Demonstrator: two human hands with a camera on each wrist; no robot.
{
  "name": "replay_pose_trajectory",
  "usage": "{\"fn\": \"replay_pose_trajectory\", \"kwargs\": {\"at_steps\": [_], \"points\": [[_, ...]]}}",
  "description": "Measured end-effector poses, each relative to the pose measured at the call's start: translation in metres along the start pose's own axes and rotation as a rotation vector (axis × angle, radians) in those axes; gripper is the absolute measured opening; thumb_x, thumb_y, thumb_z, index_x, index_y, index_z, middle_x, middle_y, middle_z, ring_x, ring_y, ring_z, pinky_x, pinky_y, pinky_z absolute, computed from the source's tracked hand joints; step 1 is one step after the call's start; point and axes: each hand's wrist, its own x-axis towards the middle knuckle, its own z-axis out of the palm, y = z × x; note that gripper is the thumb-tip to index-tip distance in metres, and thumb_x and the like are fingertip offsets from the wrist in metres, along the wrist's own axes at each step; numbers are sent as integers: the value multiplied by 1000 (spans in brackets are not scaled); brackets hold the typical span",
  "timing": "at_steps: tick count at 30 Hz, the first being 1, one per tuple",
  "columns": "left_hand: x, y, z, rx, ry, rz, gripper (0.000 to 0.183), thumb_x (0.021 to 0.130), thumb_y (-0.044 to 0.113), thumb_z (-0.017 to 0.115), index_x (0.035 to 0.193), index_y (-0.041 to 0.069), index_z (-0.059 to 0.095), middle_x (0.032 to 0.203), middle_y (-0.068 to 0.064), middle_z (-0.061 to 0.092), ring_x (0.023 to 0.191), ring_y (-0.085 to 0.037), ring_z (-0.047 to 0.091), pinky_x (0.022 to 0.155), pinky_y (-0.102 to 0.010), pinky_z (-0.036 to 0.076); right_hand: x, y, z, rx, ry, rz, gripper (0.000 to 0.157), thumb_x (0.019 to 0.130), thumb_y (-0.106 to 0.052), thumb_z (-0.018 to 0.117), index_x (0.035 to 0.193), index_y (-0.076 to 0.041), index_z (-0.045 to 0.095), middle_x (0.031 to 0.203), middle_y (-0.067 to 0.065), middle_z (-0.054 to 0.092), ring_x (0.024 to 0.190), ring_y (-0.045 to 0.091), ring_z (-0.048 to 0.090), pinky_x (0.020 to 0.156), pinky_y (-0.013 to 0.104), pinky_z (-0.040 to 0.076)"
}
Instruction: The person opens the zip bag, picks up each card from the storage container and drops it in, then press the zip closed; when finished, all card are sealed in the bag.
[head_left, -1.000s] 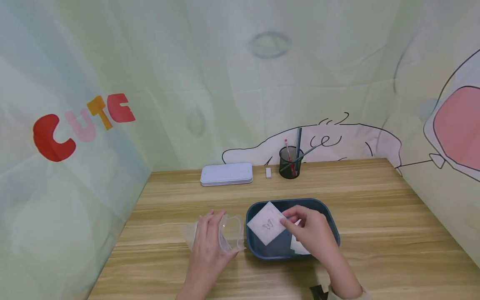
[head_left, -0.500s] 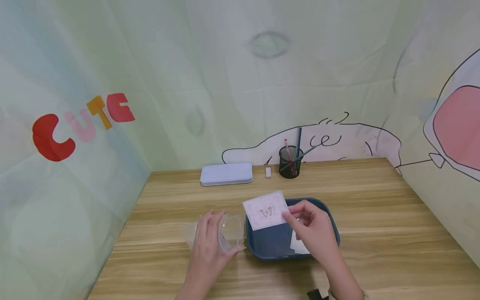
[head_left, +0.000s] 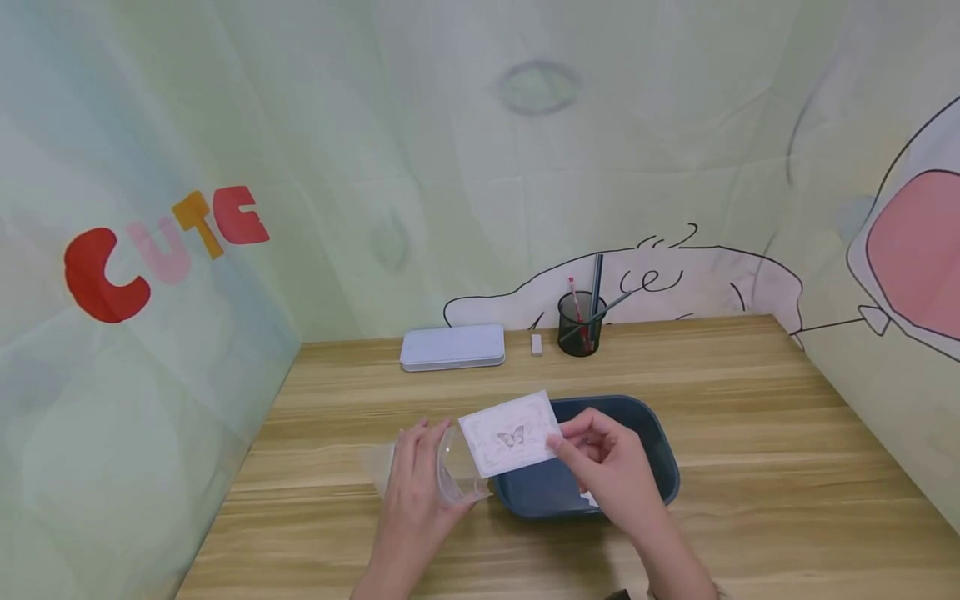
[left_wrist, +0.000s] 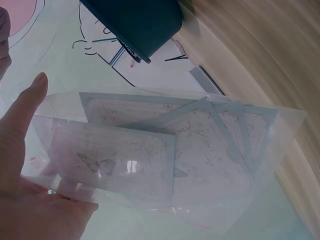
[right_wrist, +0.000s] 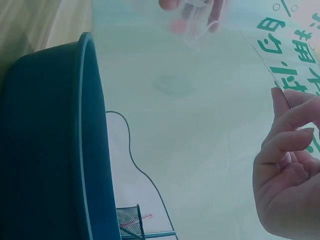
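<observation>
My left hand (head_left: pixel 415 492) grips a clear plastic bag (head_left: pixel 377 468) whose mouth gapes toward the right. Several cards with pale borders (left_wrist: pixel 210 150) lie fanned inside it in the left wrist view. Between thumb and fingers, my right hand (head_left: pixel 615 471) pinches a white card (head_left: pixel 510 435) printed with a butterfly. The card's left edge is at the bag's mouth in the head view; whether it is inside cannot be told. Seen edge-on in the right wrist view, the card (right_wrist: pixel 265 65) is a thin line. Under the right hand stands a dark blue tray (head_left: pixel 543 493).
A sliver of white card (head_left: pixel 589 499) shows in the tray, mostly hidden by the right hand. Along the back of the wooden table (head_left: pixel 322 400) are a white flat case (head_left: pixel 453 347), an eraser (head_left: pixel 536 344) and a black mesh cup (head_left: pixel 579 327) with pencils.
My right hand has moved left with the butterfly card, which has turned from a diamond tilt to nearly level and come to the bag's mouth. The left hand has stayed in place.
</observation>
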Motion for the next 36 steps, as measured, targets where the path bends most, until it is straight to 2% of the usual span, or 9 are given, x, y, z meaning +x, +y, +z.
{"fn": "replay_pose_trajectory", "kwargs": {"at_steps": [9, 16, 22, 29, 36], "points": [[0, 0, -1, -8, 1, -1, 100, 47, 21, 95, 134, 2, 49, 116, -13, 49, 122, -36, 45, 114, -42, 26, -1, 5, 5, -25, 3, 29, 21, 82, -23, 77, 88, -8, 65, 68, 13, 58, 45, 17, 45, 38, 23, 41], [0, -1, 0, 5, 8, -13, 105, 44, 25, 96, 134, 1, 48, 118, -14, 49, 122, -35, 45, 113, -42, 29, -2, 8, 6, -38, 5, 27, 18, 82, -22, 77, 86, -9, 65, 65, 11, 57, 44, 17, 45, 38, 22, 39], [-1, -1, 0, 13, -3, -15, 106, 44, 25, 96, 135, 0, 47, 122, -15, 49, 123, -34, 44, 114, -38, 28, -3, 11, 8, -16, -29, 55, 19, 82, -22, 77, 87, -8, 65, 68, 12, 58, 46, 16, 44, 39, 20, 38], [-1, 0, 0, 21, -5, -13, 103, 47, 23, 95, 135, 1, 47, 121, -15, 48, 123, -34, 44, 115, -36, 26, -1, 18, 14, 7, -67, 36, 17, 83, -19, 77, 87, -8, 65, 68, 10, 60, 46, 13, 43, 38, 18, 36], [-1, 5, -1, 31, -45, -44, 101, 48, 28, 95, 135, 4, 48, 125, -11, 48, 125, -29, 43, 111, -33, 32, -1, 23, 24, 1, -108, 24, 14, 83, -19, 76, 88, -11, 65, 68, 9, 61, 45, 11, 42, 37, 16, 32]]}}
